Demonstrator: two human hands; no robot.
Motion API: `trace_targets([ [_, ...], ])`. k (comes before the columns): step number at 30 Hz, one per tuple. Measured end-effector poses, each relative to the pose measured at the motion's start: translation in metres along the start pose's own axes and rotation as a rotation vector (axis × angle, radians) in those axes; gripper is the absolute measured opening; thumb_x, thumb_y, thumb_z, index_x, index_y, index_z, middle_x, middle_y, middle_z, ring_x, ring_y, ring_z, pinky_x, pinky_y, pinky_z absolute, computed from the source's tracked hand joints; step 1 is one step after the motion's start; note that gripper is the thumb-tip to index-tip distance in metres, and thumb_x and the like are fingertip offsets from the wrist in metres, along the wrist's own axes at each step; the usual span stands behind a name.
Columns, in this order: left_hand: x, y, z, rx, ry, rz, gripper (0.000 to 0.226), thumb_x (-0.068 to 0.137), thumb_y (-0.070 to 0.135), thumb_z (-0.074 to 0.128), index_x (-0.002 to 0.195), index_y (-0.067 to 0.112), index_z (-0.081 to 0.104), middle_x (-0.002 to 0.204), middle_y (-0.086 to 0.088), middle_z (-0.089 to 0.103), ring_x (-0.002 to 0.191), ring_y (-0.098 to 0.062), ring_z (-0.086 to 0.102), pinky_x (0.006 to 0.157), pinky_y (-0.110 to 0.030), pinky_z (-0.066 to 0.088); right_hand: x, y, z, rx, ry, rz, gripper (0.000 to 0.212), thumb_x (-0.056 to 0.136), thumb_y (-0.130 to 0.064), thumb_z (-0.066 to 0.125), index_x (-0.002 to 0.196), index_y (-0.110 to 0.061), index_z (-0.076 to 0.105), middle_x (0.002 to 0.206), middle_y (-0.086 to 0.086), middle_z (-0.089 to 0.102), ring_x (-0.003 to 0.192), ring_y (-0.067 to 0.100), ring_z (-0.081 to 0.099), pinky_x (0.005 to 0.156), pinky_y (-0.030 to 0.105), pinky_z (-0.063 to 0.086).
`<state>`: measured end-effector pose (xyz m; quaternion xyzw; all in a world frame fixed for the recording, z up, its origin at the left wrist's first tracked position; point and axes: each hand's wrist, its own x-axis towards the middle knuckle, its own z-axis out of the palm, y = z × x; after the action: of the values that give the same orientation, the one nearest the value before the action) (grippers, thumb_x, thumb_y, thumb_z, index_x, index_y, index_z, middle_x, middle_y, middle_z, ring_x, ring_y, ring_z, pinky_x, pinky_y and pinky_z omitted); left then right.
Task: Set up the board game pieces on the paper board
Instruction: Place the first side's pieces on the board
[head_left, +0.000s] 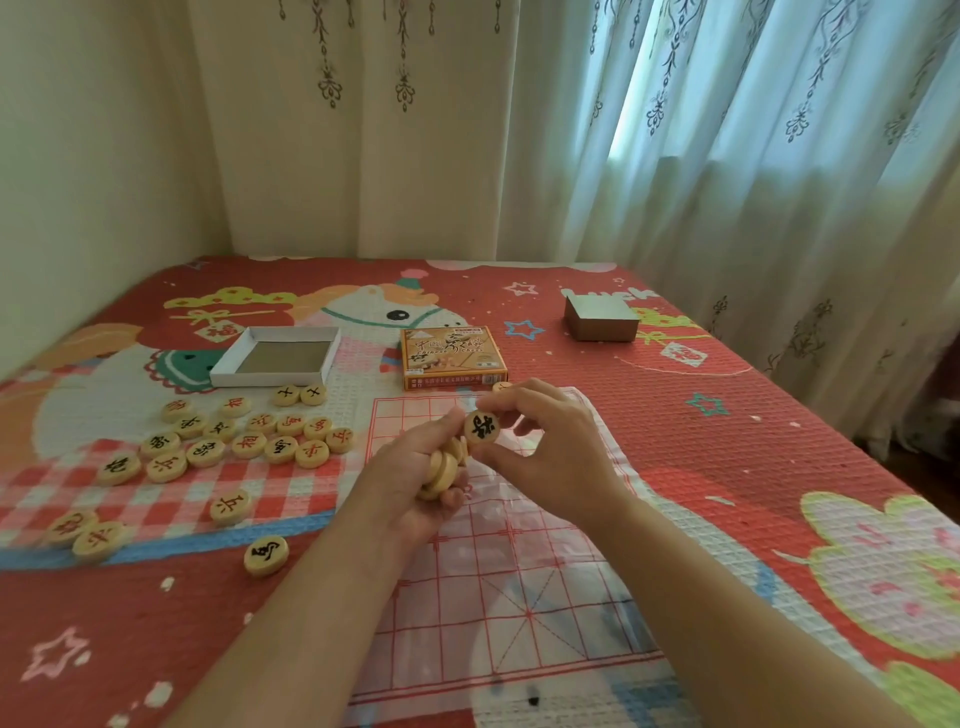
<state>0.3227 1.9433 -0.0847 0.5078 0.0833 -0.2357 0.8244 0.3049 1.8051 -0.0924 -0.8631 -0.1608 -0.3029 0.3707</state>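
A thin see-through board (498, 587) with a red grid lies on the bedspread in front of me. Above its middle, my left hand (421, 483) cups a stack of round wooden pieces (444, 470). My right hand (545, 447) pinches one black-marked piece (481, 427) between thumb and fingers, just above that stack. Several loose pieces (228, 441) with red or black characters lie scattered left of the board. One piece (502, 386) sits at the board's far edge, partly hidden by my right hand.
An orange game box (452, 358) stands just beyond the board. An open white box tray (278, 356) lies to its left and a grey box (600, 322) at the back right. Curtains hang behind the bed, and the bed's edge runs along the right.
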Motion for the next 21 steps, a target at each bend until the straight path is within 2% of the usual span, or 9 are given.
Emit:
trace_targets([
  [3, -0.001, 0.001, 0.0, -0.021, -0.011, -0.029, 0.019, 0.086, 0.025, 0.061, 0.075, 0.009, 0.058, 0.05, -0.001, 0.05, 0.032, -0.007, 0.041, 0.03, -0.009, 0.029, -0.004, -0.004, -0.003, -0.014, -0.016, -0.019, 0.031, 0.064, -0.016, 0.081, 0.093, -0.013, 0.069, 0.081, -0.007, 0.06, 0.073, -0.002, 0.051, 0.069, 0.007, 0.04],
  [7, -0.006, 0.004, -0.006, -0.159, -0.06, -0.06, 0.014, 0.089, 0.017, 0.053, 0.079, 0.009, 0.059, 0.064, -0.006, 0.051, 0.032, -0.005, 0.038, 0.028, -0.008, 0.028, -0.023, -0.016, -0.018, 0.021, -0.043, -0.039, 0.028, 0.065, -0.024, 0.078, 0.089, -0.014, 0.069, 0.08, -0.001, 0.063, 0.075, 0.002, 0.05, 0.066, 0.01, 0.04],
  [9, -0.01, 0.003, -0.01, -0.204, -0.056, -0.06, 0.014, 0.09, 0.014, 0.048, 0.081, 0.009, 0.057, 0.074, -0.008, 0.049, 0.031, -0.005, 0.038, 0.028, -0.008, 0.028, -0.039, -0.021, -0.029, 0.057, -0.115, -0.036, 0.026, 0.067, -0.028, 0.075, 0.09, -0.017, 0.068, 0.081, -0.005, 0.064, 0.074, 0.004, 0.052, 0.065, 0.013, 0.04],
  [14, -0.025, -0.006, -0.016, -0.208, -0.043, -0.034, 0.013, 0.09, 0.01, 0.043, 0.082, 0.01, 0.054, 0.076, -0.009, 0.046, 0.033, -0.005, 0.037, 0.03, -0.007, 0.028, -0.081, -0.025, -0.05, 0.02, -0.357, -0.066, 0.023, 0.071, -0.027, 0.073, 0.093, -0.022, 0.067, 0.085, -0.017, 0.061, 0.077, 0.001, 0.053, 0.07, 0.011, 0.039],
  [17, -0.033, -0.009, -0.015, -0.205, -0.044, -0.005, 0.013, 0.089, 0.01, 0.043, 0.083, 0.01, 0.054, 0.074, -0.009, 0.046, 0.032, -0.006, 0.038, 0.03, -0.008, 0.029, -0.092, -0.026, -0.054, -0.038, -0.491, -0.076, 0.024, 0.07, -0.025, 0.074, 0.093, -0.02, 0.069, 0.088, -0.014, 0.064, 0.081, 0.002, 0.055, 0.073, 0.022, 0.046],
  [21, -0.035, -0.017, -0.012, -0.214, -0.033, 0.005, 0.013, 0.089, 0.012, 0.044, 0.082, 0.009, 0.055, 0.075, -0.007, 0.044, 0.032, -0.006, 0.039, 0.03, -0.008, 0.029, -0.093, -0.029, -0.051, -0.123, -0.588, -0.075, 0.029, 0.068, -0.031, 0.073, 0.094, -0.02, 0.07, 0.087, -0.014, 0.063, 0.084, 0.001, 0.052, 0.077, 0.018, 0.041],
])
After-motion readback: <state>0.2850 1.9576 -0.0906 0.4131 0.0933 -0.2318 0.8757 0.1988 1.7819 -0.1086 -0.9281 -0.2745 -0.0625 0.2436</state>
